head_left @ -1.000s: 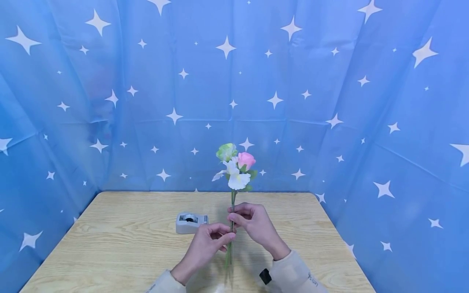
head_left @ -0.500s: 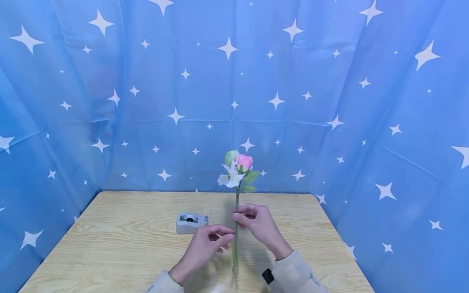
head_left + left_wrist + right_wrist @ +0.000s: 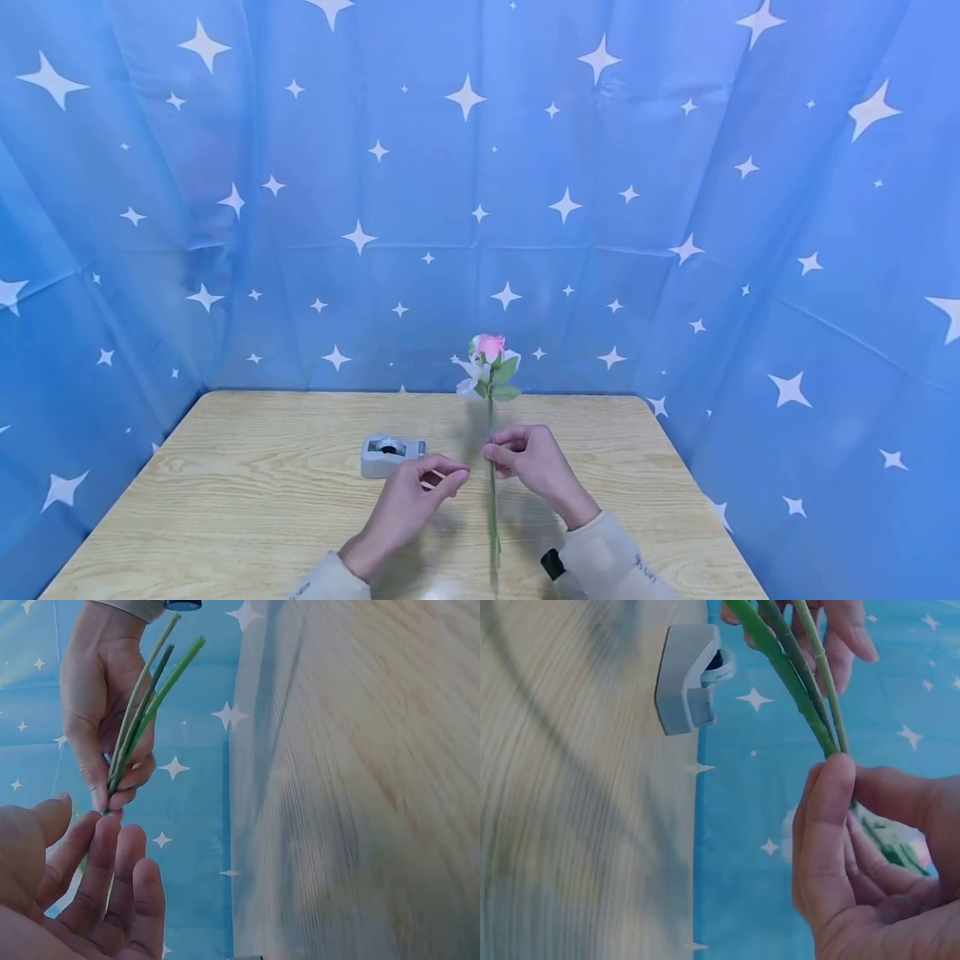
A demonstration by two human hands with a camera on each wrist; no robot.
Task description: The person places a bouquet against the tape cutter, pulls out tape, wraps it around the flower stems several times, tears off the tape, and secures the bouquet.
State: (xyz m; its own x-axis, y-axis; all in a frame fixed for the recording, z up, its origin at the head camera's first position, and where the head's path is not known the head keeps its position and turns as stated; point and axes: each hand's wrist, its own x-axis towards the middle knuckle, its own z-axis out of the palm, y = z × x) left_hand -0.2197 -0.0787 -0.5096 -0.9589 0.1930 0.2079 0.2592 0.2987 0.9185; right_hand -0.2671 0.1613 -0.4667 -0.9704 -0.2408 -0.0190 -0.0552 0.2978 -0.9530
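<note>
My right hand [image 3: 538,468] pinches three green flower stems [image 3: 492,512] between thumb and fingers, holding the small bunch upright over the table. At its top are a pink rose [image 3: 491,347] with green leaves [image 3: 505,392] and a white flower [image 3: 470,377]; a pale green bloom is mostly hidden behind the rose. In the right wrist view the stems [image 3: 799,671] fan apart beyond the pinch. Just left of the bunch, my left hand [image 3: 405,500] holds nothing, its fingers loosely extended towards the stems. The left wrist view shows the bare stem ends [image 3: 161,682].
A grey tape dispenser [image 3: 386,458] with a roll in it stands on the wooden table [image 3: 247,483], behind my left hand. A blue curtain with white stars [image 3: 420,200] hangs behind the table and along its sides.
My left hand has let go of the stems and drawn a little to the left. The bunch has turned in my right hand and sunk slightly, bringing the rose to the front.
</note>
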